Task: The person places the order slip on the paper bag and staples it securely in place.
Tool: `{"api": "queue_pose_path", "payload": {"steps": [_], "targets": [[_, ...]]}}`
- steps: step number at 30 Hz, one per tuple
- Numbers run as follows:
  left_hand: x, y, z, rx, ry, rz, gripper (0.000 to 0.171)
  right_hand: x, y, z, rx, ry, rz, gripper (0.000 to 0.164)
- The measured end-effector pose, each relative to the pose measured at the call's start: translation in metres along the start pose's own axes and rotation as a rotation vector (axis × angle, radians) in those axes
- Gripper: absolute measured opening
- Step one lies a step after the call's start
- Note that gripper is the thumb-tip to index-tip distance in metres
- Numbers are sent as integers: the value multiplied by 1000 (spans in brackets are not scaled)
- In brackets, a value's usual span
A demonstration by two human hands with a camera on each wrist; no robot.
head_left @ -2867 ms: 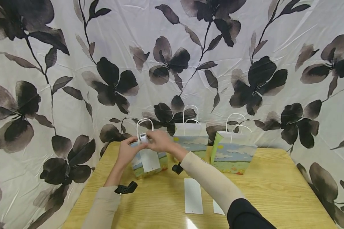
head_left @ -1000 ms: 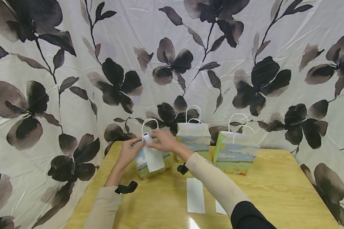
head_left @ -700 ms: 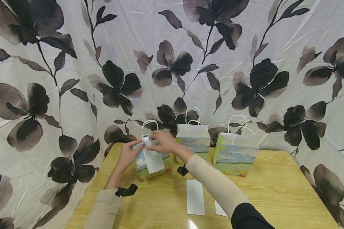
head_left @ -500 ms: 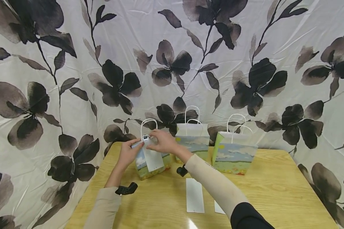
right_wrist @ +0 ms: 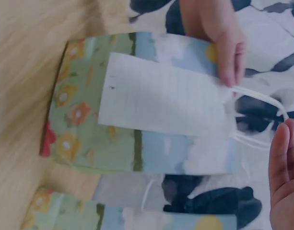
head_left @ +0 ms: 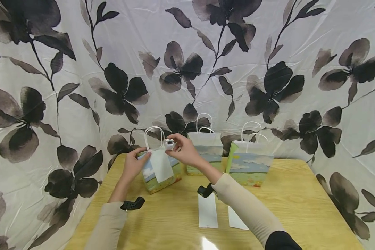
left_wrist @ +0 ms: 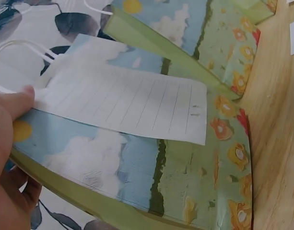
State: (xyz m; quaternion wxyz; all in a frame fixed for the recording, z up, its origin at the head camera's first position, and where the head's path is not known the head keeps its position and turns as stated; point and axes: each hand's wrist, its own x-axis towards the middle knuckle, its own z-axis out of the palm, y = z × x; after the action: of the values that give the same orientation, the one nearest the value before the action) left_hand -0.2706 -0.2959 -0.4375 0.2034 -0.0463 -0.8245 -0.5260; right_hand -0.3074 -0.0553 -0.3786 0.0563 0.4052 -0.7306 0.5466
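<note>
My left hand (head_left: pixel 134 164) grips the top left edge of a paper gift bag (head_left: pixel 150 182) printed with sky, meadow and flowers. In the left wrist view its thumb lies in front at the top edge, its other fingers behind. A lined white paper slip (left_wrist: pixel 137 103) hangs over the bag's front from the top, beside the thumb. To the right of the bag's white handles (head_left: pixel 147 136), my right hand (head_left: pixel 185 151) pinches a small white, silver-ended stapler-like tool (head_left: pixel 169 142), held apart from the slip. The right wrist view shows that hand's fingers (right_wrist: pixel 280 151) but not the tool.
Two matching gift bags, a middle one (head_left: pixel 203 159) and a right one (head_left: pixel 253 166), stand upright at the back of the wooden table (head_left: pixel 287 205). Two white slips, one left (head_left: pixel 207 213) and one right (head_left: pixel 235 219), lie in front. A floral cloth (head_left: pixel 187 31) hangs behind.
My right hand has drawn the small tool off the bag's top edge, to the right and slightly up. The slip's top is now uncovered. My left hand still holds the bag.
</note>
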Motion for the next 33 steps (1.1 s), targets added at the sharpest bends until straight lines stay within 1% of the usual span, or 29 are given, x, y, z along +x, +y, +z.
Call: {"api": "queue_pose_path", "payload": {"steps": [3, 4, 7, 9, 11, 13, 15, 17, 19, 22, 23, 25, 27, 29, 31, 33], "targets": [[3, -18, 2, 6, 16, 6, 38, -18, -26, -18, 37, 30, 44, 41], [2, -19, 2, 7, 18, 9, 39, -24, -34, -24, 52, 37, 65, 40], [-2, -21, 1, 14, 29, 18, 44, -41, -42, -39, 89, 62, 154, 35], [-6, -16, 0, 10, 30, 28, 47, -52, -45, -48, 91, 84, 213, 33], [-12, -8, -2, 1, 26, 34, 49, -64, -44, -57, 87, 105, 255, 33], [-17, 1, -5, -8, 9, 37, 52, -75, -43, -64, 78, 137, 266, 39], [-22, 5, -8, -30, -20, 20, 56, -87, -38, -70, 91, 166, 266, 45], [-28, -4, -10, -27, -46, -11, 63, -101, -33, -74, 109, 202, 272, 45], [-35, -18, -12, -18, -60, -54, 73, -117, -22, -77, 123, 223, 297, 39], [-48, -40, -13, 3, -55, -116, 85, -143, -2, -83, 126, 262, 375, 26], [-53, -45, -13, 4, -47, -138, 86, -152, 5, -84, 118, 275, 403, 24], [-62, -53, -11, 12, -25, -162, 82, -168, 17, -89, 115, 310, 463, 23], [-67, -59, -7, 26, 12, -152, 68, -182, 26, -94, 126, 341, 516, 23], [-69, -61, -3, 49, 53, -121, 52, -194, 33, -100, 132, 367, 552, 26], [-68, -60, 1, 66, 93, -73, 36, -205, 41, -106, 158, 393, 593, 27], [-63, -60, 5, 61, 133, -38, 29, -215, 46, -114, 176, 422, 614, 29]]}}
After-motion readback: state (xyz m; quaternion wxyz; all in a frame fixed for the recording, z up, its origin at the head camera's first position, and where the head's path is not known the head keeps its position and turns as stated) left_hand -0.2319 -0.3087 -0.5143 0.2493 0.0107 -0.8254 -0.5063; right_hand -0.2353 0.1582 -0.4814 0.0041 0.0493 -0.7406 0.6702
